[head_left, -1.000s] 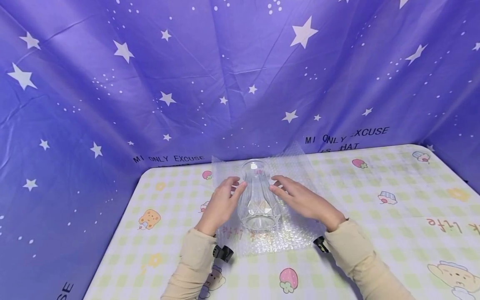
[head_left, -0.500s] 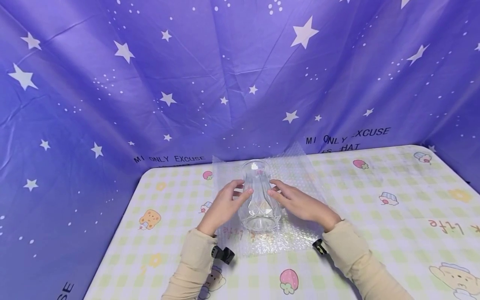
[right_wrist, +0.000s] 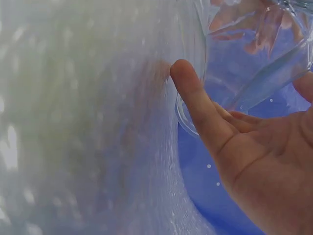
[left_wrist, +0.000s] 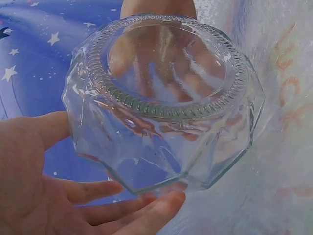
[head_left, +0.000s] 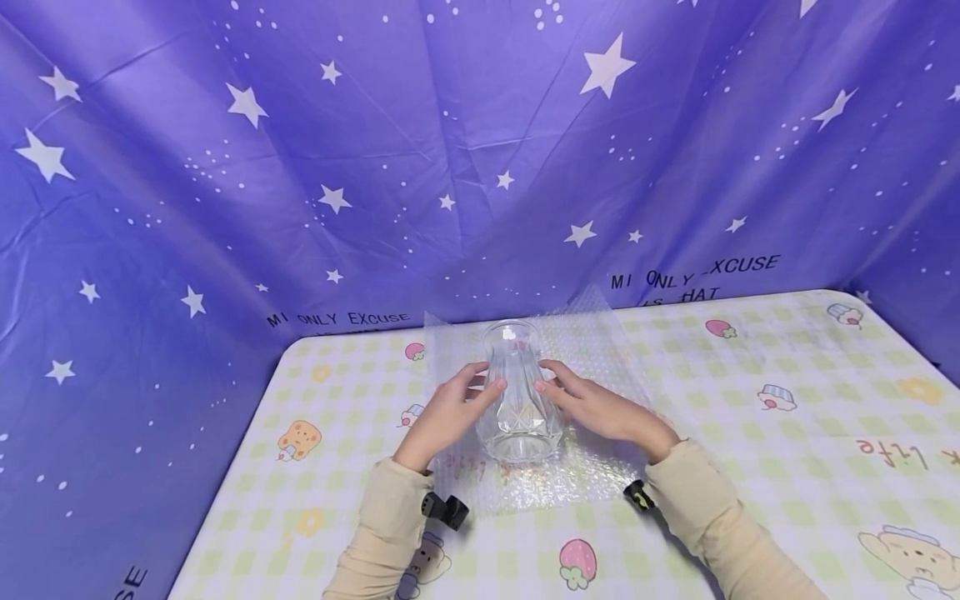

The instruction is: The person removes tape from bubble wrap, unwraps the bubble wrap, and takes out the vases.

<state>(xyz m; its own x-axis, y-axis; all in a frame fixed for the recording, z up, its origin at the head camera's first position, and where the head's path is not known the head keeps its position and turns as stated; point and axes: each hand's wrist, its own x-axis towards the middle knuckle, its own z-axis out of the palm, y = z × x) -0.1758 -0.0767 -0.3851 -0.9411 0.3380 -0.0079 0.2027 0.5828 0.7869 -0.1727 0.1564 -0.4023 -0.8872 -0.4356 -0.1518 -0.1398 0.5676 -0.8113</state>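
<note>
A clear glass vase [head_left: 521, 417] with a faceted lower part lies on its side on a sheet of bubble wrap [head_left: 532, 493]. Its wide base points toward the person, its mouth toward the curtain. My left hand [head_left: 447, 408] holds the vase's left side, thumb on top. From the other side my right hand [head_left: 606, 408] holds it, with its thumb near the top as well. The left wrist view shows the ribbed ring of the vase's base [left_wrist: 171, 110] and fingers [left_wrist: 156, 213] spread along the glass. In the right wrist view, fingers [right_wrist: 200, 107] reach along the glass beside the bubble wrap.
A checked tablecloth [head_left: 315, 542] printed with cakes, strawberries and bears covers the table. Behind it hangs a purple star curtain [head_left: 450, 125], and the wrap's far corners stand up against it. Black wrist straps [head_left: 447, 510] sit at both sleeves.
One second ago both hands stood slightly wider around the vase. They have come in against its sides, and the vase stays in place. Over the last half second almost nothing moves.
</note>
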